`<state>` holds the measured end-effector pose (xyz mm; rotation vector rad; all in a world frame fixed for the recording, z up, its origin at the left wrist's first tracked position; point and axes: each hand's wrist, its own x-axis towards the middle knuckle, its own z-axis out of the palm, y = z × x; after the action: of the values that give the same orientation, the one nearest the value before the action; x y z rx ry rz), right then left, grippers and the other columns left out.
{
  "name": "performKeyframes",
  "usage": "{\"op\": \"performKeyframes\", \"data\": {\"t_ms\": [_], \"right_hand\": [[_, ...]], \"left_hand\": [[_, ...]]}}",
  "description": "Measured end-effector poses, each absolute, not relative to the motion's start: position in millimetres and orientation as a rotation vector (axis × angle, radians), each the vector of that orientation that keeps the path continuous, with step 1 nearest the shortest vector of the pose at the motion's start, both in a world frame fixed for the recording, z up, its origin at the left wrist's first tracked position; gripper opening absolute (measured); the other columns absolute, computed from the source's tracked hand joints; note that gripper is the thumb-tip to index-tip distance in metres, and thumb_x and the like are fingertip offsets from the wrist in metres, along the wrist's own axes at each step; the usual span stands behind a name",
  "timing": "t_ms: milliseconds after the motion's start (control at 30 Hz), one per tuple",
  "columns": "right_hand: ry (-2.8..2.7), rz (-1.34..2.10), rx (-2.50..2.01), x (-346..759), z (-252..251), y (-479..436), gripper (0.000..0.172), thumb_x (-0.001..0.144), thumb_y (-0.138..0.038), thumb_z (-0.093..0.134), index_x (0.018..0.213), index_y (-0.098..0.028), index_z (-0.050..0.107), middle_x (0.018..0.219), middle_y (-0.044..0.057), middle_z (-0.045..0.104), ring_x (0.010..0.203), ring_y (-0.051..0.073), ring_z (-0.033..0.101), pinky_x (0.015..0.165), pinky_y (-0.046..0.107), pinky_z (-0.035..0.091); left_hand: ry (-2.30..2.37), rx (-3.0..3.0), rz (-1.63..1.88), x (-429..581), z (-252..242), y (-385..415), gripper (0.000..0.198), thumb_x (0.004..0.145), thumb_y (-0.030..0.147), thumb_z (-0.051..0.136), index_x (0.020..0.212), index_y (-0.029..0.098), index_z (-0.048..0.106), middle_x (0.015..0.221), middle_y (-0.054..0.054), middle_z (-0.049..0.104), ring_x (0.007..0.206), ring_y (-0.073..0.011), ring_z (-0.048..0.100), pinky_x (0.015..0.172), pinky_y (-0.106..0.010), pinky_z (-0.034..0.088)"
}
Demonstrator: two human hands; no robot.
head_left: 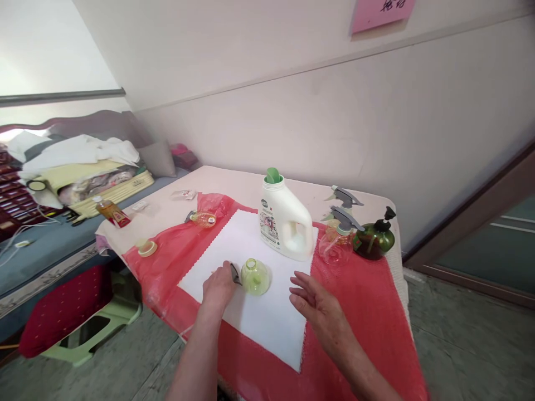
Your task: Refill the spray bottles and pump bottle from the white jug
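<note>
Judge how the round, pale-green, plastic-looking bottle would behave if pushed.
The round, pale-green bottle is probably light for its size: its see-through walls show little inside. Its smooth, shiny surface may be slippery. Its squat, wide body, upright on the white rectangular sheet, would likely slide before tipping.

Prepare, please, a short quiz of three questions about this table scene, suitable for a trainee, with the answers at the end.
1. True or false: the right hand is empty, its fingers spread apart from the white jug.
2. Which is nearest to the left hand?
A) the dark green pump bottle
B) the white jug
C) the small pale green bottle
3. Fill in the word: in the picture, the dark green pump bottle stands to the ____ of the white jug.

Key: 1. True. 2. C. 3. Right.
</note>
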<state>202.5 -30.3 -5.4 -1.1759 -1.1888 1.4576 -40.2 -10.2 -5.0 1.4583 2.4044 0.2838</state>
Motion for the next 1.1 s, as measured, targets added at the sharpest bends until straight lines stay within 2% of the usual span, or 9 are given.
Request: {"op": "performKeyframes", "data": {"t_ms": [100, 200, 300, 400, 533, 667, 867, 967, 1100], "right_hand": [[-1.216, 1.488, -1.203, 197.5, -6.5, -31.7, 0.055, 0.068, -0.045, 0.071, 0.117, -0.021, 0.059, 0.124, 0.015, 0.064, 0.106, 0.030, 0.065, 0.093, 0.051, 0.051], [-1.276, 1.491, -1.232, 194.5, -8.5, -32.3, 0.057, 0.069, -0.045, 0.068, 0.119, -0.020, 0.058, 0.126, 0.016, 0.062, 0.107, 0.029, 0.064, 0.094, 0.050, 0.050], [-1.345, 1.471, -1.247, 193.7, -11.2, -32.8, 0.058, 0.071, -0.045, 0.064, 0.122, -0.019, 0.055, 0.126, 0.016, 0.061, 0.107, 0.029, 0.063, 0.095, 0.051, 0.049], [-1.372, 1.458, -1.263, 192.8, -12.6, -32.9, 0.060, 0.071, -0.046, 0.061, 0.123, -0.017, 0.054, 0.126, 0.017, 0.061, 0.106, 0.029, 0.063, 0.095, 0.051, 0.048], [-1.388, 1.465, -1.276, 189.4, -12.0, -33.1, 0.062, 0.070, -0.047, 0.060, 0.123, -0.015, 0.053, 0.126, 0.018, 0.060, 0.106, 0.029, 0.063, 0.095, 0.050, 0.049], [-1.416, 1.477, -1.281, 186.7, -13.7, -34.8, 0.060, 0.072, -0.046, 0.060, 0.124, -0.016, 0.053, 0.124, 0.017, 0.061, 0.106, 0.028, 0.063, 0.094, 0.049, 0.049], [-1.444, 1.460, -1.266, 187.5, -20.0, -36.9, 0.058, 0.075, -0.044, 0.058, 0.125, -0.017, 0.053, 0.124, 0.016, 0.062, 0.106, 0.027, 0.063, 0.094, 0.049, 0.050], [-1.449, 1.457, -1.260, 187.7, -21.0, -37.2, 0.059, 0.075, -0.044, 0.058, 0.125, -0.015, 0.052, 0.123, 0.017, 0.062, 0.105, 0.028, 0.064, 0.094, 0.049, 0.050], [-1.453, 1.464, -1.270, 187.6, -19.9, -37.5, 0.060, 0.075, -0.045, 0.058, 0.126, -0.015, 0.052, 0.121, 0.018, 0.063, 0.106, 0.028, 0.064, 0.094, 0.049, 0.050]], "left_hand": [[2.444, 1.381, 0.480, -50.6, 0.0, -6.0, 0.017, 0.075, 0.013, 0.054, 0.091, 0.020, 0.056, 0.082, -0.012, 0.068, 0.088, -0.0321, 0.065, 0.078, -0.042, 0.044], [2.493, 1.279, 0.796, -62.0, 14.5, -3.3, 0.021, 0.083, 0.024, 0.052, 0.104, 0.021, 0.052, 0.092, -0.011, 0.066, 0.089, -0.0263, 0.065, 0.078, -0.039, 0.047], [2.107, 1.033, 1.700, -64.2, 32.9, -4.4, 0.033, 0.085, 0.030, 0.055, 0.115, 0.023, 0.046, 0.103, -0.006, 0.063, 0.090, -0.0175, 0.064, 0.081, -0.034, 0.050], [1.285, 0.664, 2.368, -56.5, 48.4, -8.7, 0.028, 0.074, 0.024, 0.070, 0.099, 0.022, 0.057, 0.097, -0.001, 0.063, 0.087, -0.0136, 0.063, 0.089, -0.035, 0.050], [1.062, 0.550, 2.484, -41.6, 57.5, -12.7, 0.016, 0.078, 0.019, 0.068, 0.091, 0.022, 0.060, 0.101, 0.000, 0.064, 0.093, -0.0131, 0.063, 0.097, -0.037, 0.047], [1.067, 0.603, 2.562, -30.2, 56.5, -11.5, 0.027, 0.080, 0.019, 0.067, 0.103, 0.027, 0.057, 0.119, -0.001, 0.059, 0.097, -0.0136, 0.063, 0.097, -0.041, 0.048], [1.135, 0.730, 2.510, -15.3, 52.7, -8.4, 0.039, 0.079, 0.021, 0.069, 0.112, 0.031, 0.051, 0.121, -0.002, 0.057, 0.094, -0.0140, 0.063, 0.092, -0.042, 0.051], [1.190, 0.829, 2.404, -5.4, 46.7, -7.1, 0.049, 0.076, 0.021, 0.072, 0.119, 0.030, 0.049, 0.116, -0.003, 0.059, 0.095, -0.0153, 0.063, 0.093, -0.041, 0.049], [1.260, 0.982, 2.040, 7.3, 35.8, -7.8, 0.055, 0.076, 0.023, 0.072, 0.124, 0.027, 0.046, 0.115, -0.007, 0.062, 0.098, -0.0170, 0.062, 0.094, -0.038, 0.047]]}}
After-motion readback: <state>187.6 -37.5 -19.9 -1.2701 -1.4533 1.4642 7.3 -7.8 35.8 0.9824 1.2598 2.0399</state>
